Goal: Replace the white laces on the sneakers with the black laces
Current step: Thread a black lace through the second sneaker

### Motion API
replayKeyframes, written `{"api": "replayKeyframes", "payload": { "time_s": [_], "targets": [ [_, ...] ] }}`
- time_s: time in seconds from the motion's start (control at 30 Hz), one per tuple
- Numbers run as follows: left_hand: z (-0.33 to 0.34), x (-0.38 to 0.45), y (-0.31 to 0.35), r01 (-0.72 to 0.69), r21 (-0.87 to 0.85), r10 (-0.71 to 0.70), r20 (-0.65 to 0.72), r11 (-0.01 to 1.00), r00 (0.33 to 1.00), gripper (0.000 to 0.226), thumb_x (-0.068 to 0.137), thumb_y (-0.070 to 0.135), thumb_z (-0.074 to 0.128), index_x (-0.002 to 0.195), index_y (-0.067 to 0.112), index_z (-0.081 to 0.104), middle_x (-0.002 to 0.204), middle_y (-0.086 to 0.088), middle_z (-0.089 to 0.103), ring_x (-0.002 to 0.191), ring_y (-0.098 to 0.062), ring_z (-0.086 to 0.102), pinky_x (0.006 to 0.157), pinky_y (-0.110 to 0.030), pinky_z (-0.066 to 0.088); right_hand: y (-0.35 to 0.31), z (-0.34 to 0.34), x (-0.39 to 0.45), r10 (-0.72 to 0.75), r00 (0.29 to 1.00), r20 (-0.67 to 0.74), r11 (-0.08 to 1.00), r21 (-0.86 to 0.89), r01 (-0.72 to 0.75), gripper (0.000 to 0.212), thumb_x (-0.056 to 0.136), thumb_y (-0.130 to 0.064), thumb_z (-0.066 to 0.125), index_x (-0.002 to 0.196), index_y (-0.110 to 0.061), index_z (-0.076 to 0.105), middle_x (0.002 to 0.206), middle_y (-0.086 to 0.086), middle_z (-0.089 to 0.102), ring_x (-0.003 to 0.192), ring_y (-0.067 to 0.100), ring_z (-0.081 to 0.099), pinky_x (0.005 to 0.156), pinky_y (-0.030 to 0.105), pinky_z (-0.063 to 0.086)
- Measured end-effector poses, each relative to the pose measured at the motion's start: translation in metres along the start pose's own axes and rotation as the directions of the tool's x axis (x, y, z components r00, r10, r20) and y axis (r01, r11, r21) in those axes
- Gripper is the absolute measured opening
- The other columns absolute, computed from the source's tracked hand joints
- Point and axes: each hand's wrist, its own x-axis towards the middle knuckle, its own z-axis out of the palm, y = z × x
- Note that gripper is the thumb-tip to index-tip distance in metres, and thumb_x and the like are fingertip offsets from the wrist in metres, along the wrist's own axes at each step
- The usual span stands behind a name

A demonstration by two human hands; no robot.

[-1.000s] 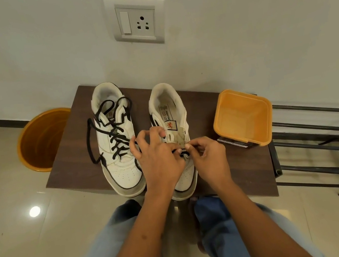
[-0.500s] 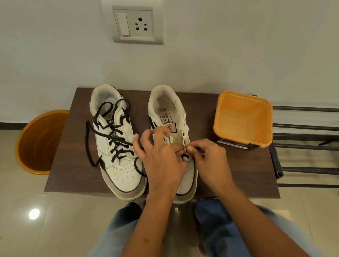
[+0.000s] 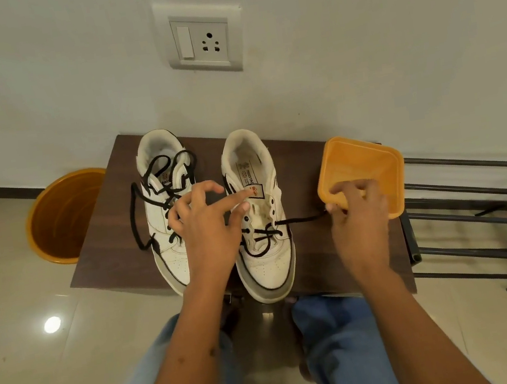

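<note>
Here we go, my right hand (image 3: 358,215) has swung out to the right since half a second ago, when it was pinched up against the left at the lower eyelets, and it now sits in front of the orange tub (image 3: 361,172), fingers curled with thumb and forefinger pinching the end of the black lace (image 3: 302,218). That lace runs taut and nearly level from the pinch back to an eyelet on the right sneaker (image 3: 260,223), where it already crosses the lowest eyelets and loops over the toe end of the tongue. My left hand (image 3: 207,225) has opened up: before, it was bunched over the eyelets, now the fingers are spread, forefinger stretched straight onto the tongue label, thumb pressing the left eyelet row, gripping nothing that I can see. The right sneaker stands near the middle of the dark wooden table (image 3: 109,246), toe toward me, upper eyelets bare. The left sneaker (image 3: 166,211) stands just beside it on the left, laced in black with loose ends trailing on the table, same as before. An orange bucket (image 3: 62,217) stands on the floor to the left and a wall socket (image 3: 201,40) is above.
</note>
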Motion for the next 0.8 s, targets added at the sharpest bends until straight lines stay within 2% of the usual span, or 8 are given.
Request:
{"api": "replayKeyframes", "payload": {
  "time_s": [0.1,0.23,0.33,0.4,0.47,0.57,0.67,0.8],
  "targets": [
    [0.0,-0.001,0.002,0.016,0.05,-0.019,0.066,0.999,0.998,0.024,0.089,0.037,0.066,0.107,0.053,0.068,0.129,0.007,0.049,0.124,-0.026,0.032,0.109,-0.049,0.018,-0.014,0.022,-0.007,-0.249,0.933,0.261,0.968,0.094,0.233,0.017,0.091,-0.022,0.066,0.107,-0.023,0.07,0.113,-0.003,0.046,0.104,0.011,0.035,0.092,0.03,0.041],
    [0.0,-0.002,0.001,0.017,0.115,-0.027,0.078,0.993,0.997,0.024,0.089,0.039,0.066,0.106,0.056,0.067,0.129,0.008,0.05,0.123,-0.027,0.033,0.107,-0.048,0.018,-0.025,0.039,-0.005,-0.294,0.903,0.315,0.956,0.118,0.27,0.01,0.092,-0.013,0.062,0.098,-0.013,0.07,0.1,-0.003,0.048,0.094,0.011,0.04,0.083,0.03,0.046],
    [-0.002,0.0,-0.002,0.034,0.149,-0.039,0.034,0.988,0.999,0.029,0.087,0.031,0.07,0.102,0.057,0.068,0.126,0.007,0.053,0.12,-0.028,0.034,0.104,-0.049,0.021,-0.011,0.013,0.006,-0.005,0.998,0.069,0.988,0.154,-0.005,0.013,0.091,-0.001,0.057,0.098,-0.009,0.065,0.109,0.004,0.051,0.091,0.01,0.047,0.077,0.018,0.04],
    [-0.003,-0.001,-0.001,0.038,0.133,-0.043,0.036,0.99,0.998,0.042,0.088,0.018,0.069,0.103,0.057,0.068,0.126,0.007,0.053,0.12,-0.029,0.033,0.104,-0.049,0.02,0.005,-0.012,0.015,0.204,0.953,-0.224,0.965,0.211,-0.157,0.012,0.092,0.0,0.056,0.102,-0.004,0.061,0.115,0.013,0.049,0.094,0.022,0.053,0.08,0.023,0.04],
    [-0.003,-0.001,0.0,0.035,0.089,-0.039,0.042,0.995,0.998,0.051,0.088,0.008,0.065,0.104,0.056,0.068,0.127,0.008,0.052,0.121,-0.028,0.033,0.106,-0.048,0.021,0.012,-0.023,0.018,0.21,0.931,-0.299,0.96,0.242,-0.139,0.016,0.094,-0.003,0.057,0.11,-0.005,0.058,0.122,0.013,0.045,0.097,0.025,0.056,0.086,0.031,0.046],
    [-0.005,0.0,0.0,0.043,0.062,-0.044,0.015,0.997,0.999,0.057,0.089,0.003,0.063,0.105,0.058,0.066,0.127,0.01,0.052,0.121,-0.027,0.034,0.105,-0.051,0.026,-0.001,-0.005,0.008,-0.063,0.996,0.068,0.979,0.196,0.048,0.025,0.095,-0.012,0.058,0.12,-0.015,0.058,0.129,0.001,0.044,0.096,0.015,0.056,0.085,0.026,0.045],
    [-0.005,-0.002,-0.002,0.027,0.081,-0.03,0.034,0.996,0.999,0.056,0.09,0.006,0.062,0.109,0.059,0.064,0.129,0.009,0.052,0.12,-0.027,0.033,0.106,-0.049,0.024,-0.016,0.026,-0.007,-0.287,0.865,0.411,0.956,0.178,0.233,0.022,0.095,-0.017,0.059,0.117,-0.018,0.064,0.118,-0.006,0.052,0.1,0.011,0.056,0.089,0.027,0.047],
    [-0.007,-0.002,-0.003,0.027,0.119,-0.033,0.05,0.993,0.998,0.058,0.092,0.008,0.062,0.112,0.062,0.06,0.131,0.008,0.051,0.123,-0.03,0.034,0.107,-0.047,0.019,-0.02,0.036,-0.001,-0.218,0.903,0.37,0.973,0.154,0.172,0.01,0.093,-0.012,0.06,0.096,-0.015,0.069,0.096,0.0,0.063,0.088,0.014,0.057,0.074,0.027,0.042]
  ]
}}
